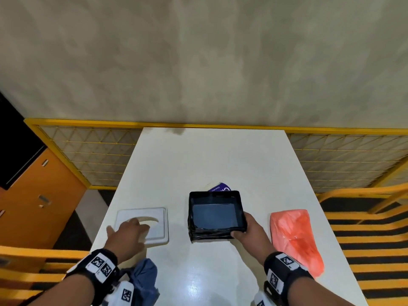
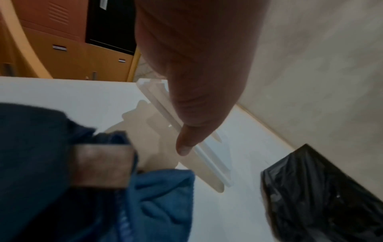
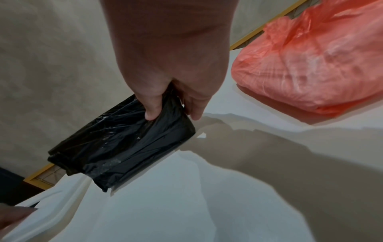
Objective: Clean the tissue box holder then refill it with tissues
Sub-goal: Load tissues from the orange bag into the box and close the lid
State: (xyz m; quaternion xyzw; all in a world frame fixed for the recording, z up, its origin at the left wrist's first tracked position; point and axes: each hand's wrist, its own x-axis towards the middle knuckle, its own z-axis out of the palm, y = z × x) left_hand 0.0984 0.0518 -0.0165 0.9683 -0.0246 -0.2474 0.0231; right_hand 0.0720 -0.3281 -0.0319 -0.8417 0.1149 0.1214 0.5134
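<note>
The black tissue box holder (image 1: 216, 215) stands open-topped on the white table (image 1: 209, 155), wrapped in shiny black film (image 3: 124, 147). My right hand (image 1: 242, 226) grips its near right corner, thumb on the front wall and fingers (image 3: 153, 113) curled on the side. The holder's white lid (image 1: 143, 224), with an oval slot, lies flat to the left. My left hand (image 1: 130, 228) is spread open over the lid, its thumb (image 2: 186, 144) straight above the lid's edge (image 2: 207, 157); whether it touches, I cannot tell. A purple tissue pack (image 1: 220, 187) peeks out behind the holder.
A blue cloth (image 1: 143, 274) lies crumpled at the near table edge under my left wrist. An orange-red plastic bag (image 1: 295, 237) lies right of the holder. An orange cabinet (image 1: 37, 195) stands at the left, and yellow-and-black chairs (image 1: 364, 228) flank the table.
</note>
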